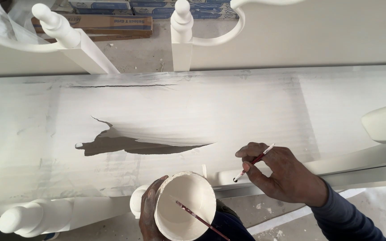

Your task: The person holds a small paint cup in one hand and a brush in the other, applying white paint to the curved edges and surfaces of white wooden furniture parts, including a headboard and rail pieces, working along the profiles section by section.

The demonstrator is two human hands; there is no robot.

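Note:
My left hand grips a round white cup of white paint near the bottom middle; a second thin brush rests inside it. My right hand pinches a thin red-handled brush, its dark tip touching a white-painted wooden rail that runs to the right. Both hands hover over a white paper sheet covering the work surface.
The paper has a torn hole in the middle and a slit near the top left. White turned posts stand at the top left, top middle and bottom left. Cardboard boxes lie on the concrete floor behind.

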